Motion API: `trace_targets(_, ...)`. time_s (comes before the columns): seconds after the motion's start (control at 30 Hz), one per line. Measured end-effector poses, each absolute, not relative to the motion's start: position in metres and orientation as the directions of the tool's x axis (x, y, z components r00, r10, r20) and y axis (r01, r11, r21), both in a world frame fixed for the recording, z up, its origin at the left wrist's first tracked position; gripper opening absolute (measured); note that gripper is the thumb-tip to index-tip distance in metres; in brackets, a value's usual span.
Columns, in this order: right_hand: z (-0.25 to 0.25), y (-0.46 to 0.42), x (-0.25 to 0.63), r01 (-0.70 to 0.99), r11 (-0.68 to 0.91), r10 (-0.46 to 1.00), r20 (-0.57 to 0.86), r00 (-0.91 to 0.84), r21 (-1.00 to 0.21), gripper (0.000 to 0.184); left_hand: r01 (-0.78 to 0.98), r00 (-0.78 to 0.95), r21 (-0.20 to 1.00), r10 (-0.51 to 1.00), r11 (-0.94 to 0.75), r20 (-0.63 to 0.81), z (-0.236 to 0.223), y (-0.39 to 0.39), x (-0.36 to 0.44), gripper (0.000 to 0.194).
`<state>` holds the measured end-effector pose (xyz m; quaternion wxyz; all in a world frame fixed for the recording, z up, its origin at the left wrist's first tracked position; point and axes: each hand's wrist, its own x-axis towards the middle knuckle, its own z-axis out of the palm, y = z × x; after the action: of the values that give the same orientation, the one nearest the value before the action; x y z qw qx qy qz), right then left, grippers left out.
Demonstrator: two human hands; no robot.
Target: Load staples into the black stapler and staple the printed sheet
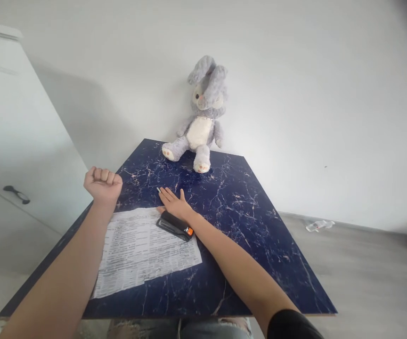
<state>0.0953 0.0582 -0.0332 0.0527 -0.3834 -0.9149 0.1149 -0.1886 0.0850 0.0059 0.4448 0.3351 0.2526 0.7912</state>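
Observation:
My left hand [103,182] is raised in a closed fist at the table's left edge, with nothing showing in it. My right hand [174,203] lies flat with its fingers stretched out, just beyond the stapler. The stapler [175,226], black with an orange end, rests on the printed paper [136,249], right beside my right wrist. Dense lines of text cover the paper, and its lower edge is stepped, so it may be more than one sheet. A small white bit [158,190] shows at my right fingertips; I cannot tell what it is.
A grey plush rabbit [199,132] sits at the back of the dark blue marbled table [256,235], against the white wall. To the left stands a white cabinet [20,117] with a black handle. A clear plastic item [319,225] lies on the floor at right.

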Motion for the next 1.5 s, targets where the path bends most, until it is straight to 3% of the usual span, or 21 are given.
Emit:
trace_targets(0.2,-0.03,0.046,0.128,0.63,0.729,0.67,0.09,-0.737,-0.269,0.049,-0.586,-0.374,0.696,0.9,-0.415,0.222,0.017,0.081,-0.181,0.045)
trace_targets(0.53,-0.035,0.051,0.126,0.62,0.749,0.641,0.02,-0.767,-0.235,0.057,-0.735,-0.223,0.623,0.964,-0.266,0.149,0.022,0.082,-0.163,0.046)
trace_targets(0.7,-0.031,0.05,0.106,0.595,0.761,0.628,0.064,-0.775,-0.259,0.058,-0.681,-0.184,0.696,0.973,-0.229,0.14,0.022,0.083,-0.158,0.048)
trace_targets(0.9,-0.033,0.032,0.174,0.645,0.735,0.672,0.097,-0.734,-0.209,0.053,-0.651,-0.214,0.715,0.966,-0.254,0.148,0.026,0.08,-0.161,0.048)
trace_targets(1.07,-0.034,0.021,0.237,0.74,0.632,0.769,0.067,-0.635,-0.23,0.054,-0.652,0.013,0.754,0.994,-0.073,0.108,0.036,0.077,-0.115,0.05)
trace_targets(1.17,-0.024,0.018,0.259,0.72,0.597,0.791,0.108,-0.603,-0.353,0.053,-0.483,0.125,0.875,0.991,0.014,0.053,0.03,0.057,-0.05,0.043)
trace_targets(1.27,0.003,0.013,0.284,0.592,0.59,0.772,0.168,-0.614,-0.549,0.043,0.007,0.195,1.0,0.98,-0.027,0.025,0.007,0.025,0.011,0.04)
trace_targets(1.3,0.014,0.01,0.293,0.556,0.569,0.768,0.149,-0.623,-0.605,0.038,0.192,0.24,0.973,0.967,-0.13,0.082,-0.002,0.015,0.025,0.035)
trace_targets(1.37,0.034,0.003,0.308,0.511,0.519,0.728,0.042,-0.684,-0.685,0.038,0.452,0.34,0.806,0.909,-0.383,0.242,-0.02,-0.002,0.04,0.026)
trace_targets(1.43,0.047,-0.006,0.313,0.514,0.483,0.654,-0.099,-0.75,-0.709,0.048,0.56,0.431,0.643,0.847,-0.522,0.313,-0.032,-0.011,0.044,0.036)
trace_targets(1.5,0.051,-0.012,0.309,0.534,0.497,0.572,-0.204,-0.794,-0.684,0.051,0.587,0.483,0.573,0.816,-0.571,0.318,-0.038,-0.013,0.043,0.046)
